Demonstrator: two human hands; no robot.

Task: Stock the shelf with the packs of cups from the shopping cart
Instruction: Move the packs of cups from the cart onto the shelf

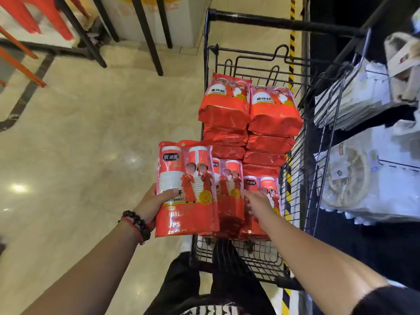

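A black wire shopping cart (293, 185) stands in front of me, filled with several red packs of cups (250, 110) stacked in two rows. My left hand (154, 203) grips one red pack of cups (186, 189) by its left edge, held upright above the cart's near left corner. My right hand (259, 204) reaches into the cart with its fingers on the near packs (266, 189); whether it grips one I cannot tell. A beaded bracelet sits on my left wrist.
Wire shelves (354, 92) on the right hold white and clear packaged goods (363, 178). Black rack legs (147, 35) and red items stand at the far left on the glossy tiled floor (79, 144). Yellow-black floor tape (292, 42) runs beside the cart.
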